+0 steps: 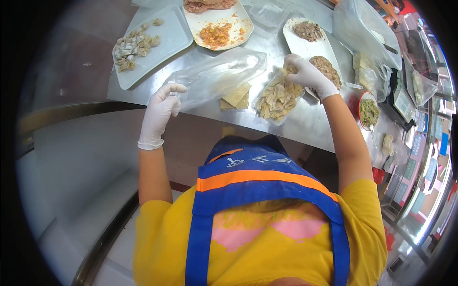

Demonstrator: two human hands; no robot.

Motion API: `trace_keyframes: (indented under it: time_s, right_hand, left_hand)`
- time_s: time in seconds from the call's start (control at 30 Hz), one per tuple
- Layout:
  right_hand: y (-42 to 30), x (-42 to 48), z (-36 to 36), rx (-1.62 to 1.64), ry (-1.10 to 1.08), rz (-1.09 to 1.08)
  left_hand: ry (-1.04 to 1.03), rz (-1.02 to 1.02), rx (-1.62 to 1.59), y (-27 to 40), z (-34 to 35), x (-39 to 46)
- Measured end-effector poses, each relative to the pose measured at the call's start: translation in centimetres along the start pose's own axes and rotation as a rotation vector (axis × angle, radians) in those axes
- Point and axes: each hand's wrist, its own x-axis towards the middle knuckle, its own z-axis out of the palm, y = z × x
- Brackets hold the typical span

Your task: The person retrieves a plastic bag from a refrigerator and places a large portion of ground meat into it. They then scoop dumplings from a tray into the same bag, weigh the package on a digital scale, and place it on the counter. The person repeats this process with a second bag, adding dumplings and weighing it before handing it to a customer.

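Note:
My left hand (161,111), in a white glove, is at the near edge of the steel table, its curled fingers at the mouth of a clear plastic bag (222,71) that lies across the table. Whether the fingers pinch the film is hard to tell. My right hand (307,75), gloved too, holds a pale wrapped dumpling at the corner of a clear plastic tub (257,103). Folded dumplings (279,98) fill this tub. Between bag and tub lie square yellowish dough wrappers (238,96).
At the left, a white tray (168,39) bears small dumplings. Behind, a white plate (247,21) holds meat and orange filling; another plate (291,32) carries brown minced meat. To the right are a red-rimmed bowl (360,107) of green filling, a scale (404,100) and plastic bags.

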Motion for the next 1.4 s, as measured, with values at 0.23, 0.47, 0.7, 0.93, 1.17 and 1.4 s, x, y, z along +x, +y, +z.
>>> trace_keyframes:
  time_s: [0.23,0.47,0.7,0.93,1.17,1.4]
  right_hand:
    - [-2.5,-2.7,6.2,1.820,0.314,0.133]
    - [-3.3,-2.6,7.2,1.381,0.409,0.379]
    - [-1.3,-1.4,4.1,0.454,0.497,0.466]
    - [-1.2,-0.5,6.6,-0.277,0.520,0.189]
    - [-2.9,-8.3,7.5,0.247,0.810,0.200]
    - [-5.3,-11.9,15.9,1.281,0.506,0.783]
  left_hand:
    - [-0.058,-0.001,-0.241,-1.7,-0.4,4.3]
    - [-0.128,0.003,-0.149,-1.6,1.1,6.1]
    - [-0.065,0.001,-0.177,-1.6,1.5,5.5]
    - [-0.065,0.025,-0.124,-2.1,1.7,5.6]
    - [0.005,0.069,0.005,-1.5,4.1,7.3]
    - [0.016,0.602,0.357,-1.4,11.3,12.8]
